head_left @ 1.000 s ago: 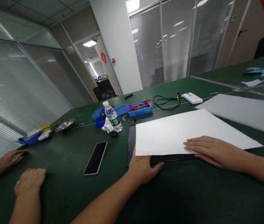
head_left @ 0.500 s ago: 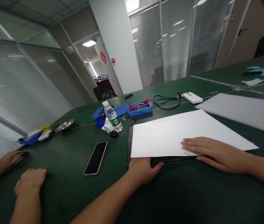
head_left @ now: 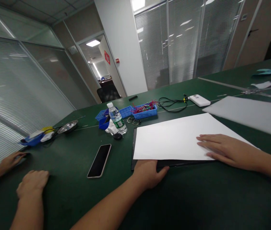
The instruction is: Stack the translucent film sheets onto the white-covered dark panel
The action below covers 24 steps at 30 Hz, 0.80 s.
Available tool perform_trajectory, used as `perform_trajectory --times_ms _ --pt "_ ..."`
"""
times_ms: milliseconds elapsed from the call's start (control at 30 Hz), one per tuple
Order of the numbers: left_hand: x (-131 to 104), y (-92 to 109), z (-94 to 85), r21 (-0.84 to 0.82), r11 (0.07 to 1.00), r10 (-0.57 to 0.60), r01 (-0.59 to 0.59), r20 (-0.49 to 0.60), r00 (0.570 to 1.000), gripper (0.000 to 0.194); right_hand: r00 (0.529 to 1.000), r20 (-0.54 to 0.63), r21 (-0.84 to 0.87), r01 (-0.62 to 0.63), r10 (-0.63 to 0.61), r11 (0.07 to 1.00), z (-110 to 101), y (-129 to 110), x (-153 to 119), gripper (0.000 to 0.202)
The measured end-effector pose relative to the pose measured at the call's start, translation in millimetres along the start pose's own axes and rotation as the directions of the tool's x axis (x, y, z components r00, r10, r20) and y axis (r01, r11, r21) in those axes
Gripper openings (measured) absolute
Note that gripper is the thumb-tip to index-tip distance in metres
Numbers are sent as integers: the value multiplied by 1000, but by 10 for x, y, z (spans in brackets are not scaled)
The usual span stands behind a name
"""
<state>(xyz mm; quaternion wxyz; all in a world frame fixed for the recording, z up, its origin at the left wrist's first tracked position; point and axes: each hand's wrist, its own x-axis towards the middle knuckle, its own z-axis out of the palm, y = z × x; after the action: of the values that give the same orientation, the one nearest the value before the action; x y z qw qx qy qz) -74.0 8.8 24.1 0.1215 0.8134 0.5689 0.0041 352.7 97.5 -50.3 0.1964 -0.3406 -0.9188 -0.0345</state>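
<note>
A large white sheet of paper (head_left: 171, 137) lies over a thin black board (head_left: 180, 164), whose dark edge shows at the left and front. My right hand (head_left: 231, 149) rests flat on the right part of the sheet, fingers stretched out and pointing left. At the front left, my left hand (head_left: 148, 174) reaches under the sheet's near edge over the black board. Its thumb sticks out to the right, while its other fingers are hidden beneath the paper.
A phone (head_left: 99, 160), a water bottle (head_left: 117, 118), glasses (head_left: 133, 121) and a blue tray of red wires (head_left: 145, 111) lie left and behind. Further right are a white device (head_left: 199, 100) and another sheet (head_left: 250, 113). Another person's hands (head_left: 33, 183) rest at the left.
My right hand has slid right and slightly away from me across the sheet. The paper's near edge sits a little differently over the board. My left hand stays nearly in place.
</note>
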Motion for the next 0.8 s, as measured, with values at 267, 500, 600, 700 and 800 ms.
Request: perform_trajectory --times_ms 267,500,600,700,800 --pt "41 -100 142 83 891 453 -446 -95 887 52 1000 30 40 2 -4 999 14 -9 4 65" --pt "100 -196 349 400 503 864 -766 -271 426 29 998 61 95 -39 33 995 50 13 -16 69" --pt "57 -143 336 458 435 898 -775 -283 337 25 996 92 96 -26 17 995 9 -19 -10 74" --pt "32 -116 309 436 490 870 -755 -291 397 24 993 116 74 4 -13 997 -29 -62 9 78" --pt "38 -128 306 349 640 768 -685 -327 550 30 992 126 68 20 -29 997 -44 -100 26 79"
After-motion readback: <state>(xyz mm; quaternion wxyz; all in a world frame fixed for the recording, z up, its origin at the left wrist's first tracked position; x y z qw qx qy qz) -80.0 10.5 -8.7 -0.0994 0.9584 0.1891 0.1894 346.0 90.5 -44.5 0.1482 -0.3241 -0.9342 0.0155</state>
